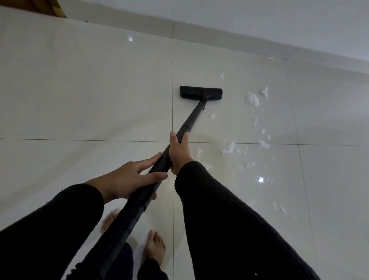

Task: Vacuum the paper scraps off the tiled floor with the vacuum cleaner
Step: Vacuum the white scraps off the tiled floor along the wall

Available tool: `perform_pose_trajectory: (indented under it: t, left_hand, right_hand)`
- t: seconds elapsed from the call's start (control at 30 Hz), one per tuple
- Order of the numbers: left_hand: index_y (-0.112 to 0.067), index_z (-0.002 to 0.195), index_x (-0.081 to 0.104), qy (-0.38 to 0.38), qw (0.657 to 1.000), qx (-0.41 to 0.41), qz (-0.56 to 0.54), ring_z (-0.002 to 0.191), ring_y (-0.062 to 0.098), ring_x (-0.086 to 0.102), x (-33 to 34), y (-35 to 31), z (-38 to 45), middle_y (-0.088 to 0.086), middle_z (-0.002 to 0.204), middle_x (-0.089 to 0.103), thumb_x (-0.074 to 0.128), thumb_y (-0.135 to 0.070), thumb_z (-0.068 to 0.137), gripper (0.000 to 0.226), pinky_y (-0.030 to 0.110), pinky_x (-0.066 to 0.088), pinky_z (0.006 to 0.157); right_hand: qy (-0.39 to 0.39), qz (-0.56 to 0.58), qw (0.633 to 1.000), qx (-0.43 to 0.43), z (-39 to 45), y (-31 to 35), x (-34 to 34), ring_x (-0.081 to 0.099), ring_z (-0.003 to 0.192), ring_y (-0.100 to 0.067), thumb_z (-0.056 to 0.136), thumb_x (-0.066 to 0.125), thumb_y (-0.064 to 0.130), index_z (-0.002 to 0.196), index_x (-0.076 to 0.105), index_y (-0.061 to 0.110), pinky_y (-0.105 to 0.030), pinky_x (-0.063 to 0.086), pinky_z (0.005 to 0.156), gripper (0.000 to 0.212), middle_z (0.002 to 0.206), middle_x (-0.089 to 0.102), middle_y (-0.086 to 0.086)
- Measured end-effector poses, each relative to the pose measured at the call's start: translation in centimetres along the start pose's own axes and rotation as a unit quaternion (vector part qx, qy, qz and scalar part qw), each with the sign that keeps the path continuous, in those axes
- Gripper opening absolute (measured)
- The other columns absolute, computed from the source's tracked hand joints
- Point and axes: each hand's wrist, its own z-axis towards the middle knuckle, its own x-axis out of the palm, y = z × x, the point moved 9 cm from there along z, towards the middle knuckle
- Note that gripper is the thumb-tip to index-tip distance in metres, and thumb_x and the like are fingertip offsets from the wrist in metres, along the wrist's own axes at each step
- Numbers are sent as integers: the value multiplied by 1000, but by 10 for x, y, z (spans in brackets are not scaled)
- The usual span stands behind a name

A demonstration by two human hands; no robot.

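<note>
As black wand (192, 117) slants to flat nozzle (200, 93), torn white scraps (252, 99) beside.

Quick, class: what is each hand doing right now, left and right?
Left hand: holds the vacuum wand, fingers across it.
Right hand: grips the vacuum wand, nearer the floor head.

The glossy white tiled floor (76, 94) carries a black vacuum floor head (200, 93) at twelve o'clock, torn white paper scraps (252, 99) strewn from one to four o'clock, and bare feet (154, 246) at six.
</note>
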Motion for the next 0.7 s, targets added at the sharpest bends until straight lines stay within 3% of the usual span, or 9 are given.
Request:
perform_pose_trajectory:
  t: [0.13, 0.37, 0.5, 0.7]
  left_hand:
    - [-43, 145, 29, -3, 1000, 2, -6, 46, 7, 65, 16, 13, -6, -5, 59, 69, 62, -34, 88, 66, 19, 49, 42]
    - [-44, 145, 28, 18, 1000, 0, 5, 44, 8, 65, 48, 35, -15, -2, 61, 69, 62, -35, 88, 67, 20, 50, 44]
    - [-43, 146, 26, 26, 999, -4, 24, 43, 8, 65, 58, 46, -23, 1, 65, 69, 61, -36, 88, 68, 21, 51, 45]
    - [-41, 146, 25, 25, 999, -11, 22, 42, 9, 65, 71, 74, -44, 6, 73, 68, 61, -34, 88, 69, 20, 51, 44]
  right_hand:
    - [1, 3, 1000, -9, -8, -15, -10, 44, 134, -30, 101, 42, 46, 155, -1, 43, -51, 43, 109, 68, 157, 32, -3]
    - [-15, 15, 1000, -3, -24, -48, -36, 45, 133, -28, 102, 42, 46, 155, 0, 43, -49, 45, 108, 67, 156, 34, -1]
    - [-17, 37, 999, 2, -35, -66, -42, 48, 129, -27, 102, 41, 45, 155, 0, 43, -42, 50, 93, 67, 154, 36, -1]
    - [-9, 46, 999, -1, -59, -96, -39, 45, 132, -28, 103, 41, 42, 156, 1, 39, -43, 48, 100, 67, 156, 32, -2]
